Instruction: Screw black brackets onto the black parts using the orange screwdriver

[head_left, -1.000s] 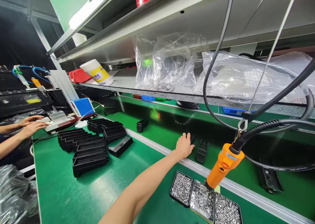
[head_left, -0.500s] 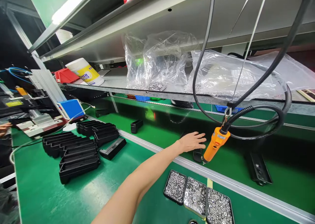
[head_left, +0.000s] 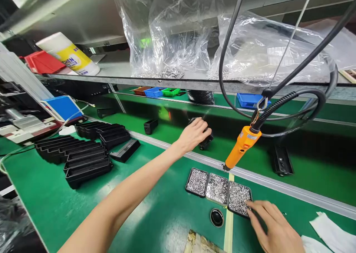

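My left hand (head_left: pixel 193 135) reaches out over the conveyor belt and closes on a small black plastic part (head_left: pixel 206 140) lying there. My right hand (head_left: pixel 274 226) rests low at the front, its fingertips at the near edge of the right-most of three black trays (head_left: pixel 218 188) filled with small silver screws and washers; its fingers are spread. An orange electric screwdriver (head_left: pixel 241 146) hangs on a black cable just right of my left hand.
Rows of black plastic housings (head_left: pixel 83 149) lie at the left. Another black part (head_left: pixel 280 160) rides the belt at the right, one more (head_left: pixel 150 126) further left. Plastic bags (head_left: pixel 178 42) and a wipes canister (head_left: pixel 68 55) sit on the shelf above. A small black round cup (head_left: pixel 217 217) stands near the trays.
My left hand has closed down on the black part on the belt after hovering open. My right hand has come into view at the screw trays. The view tilted down.
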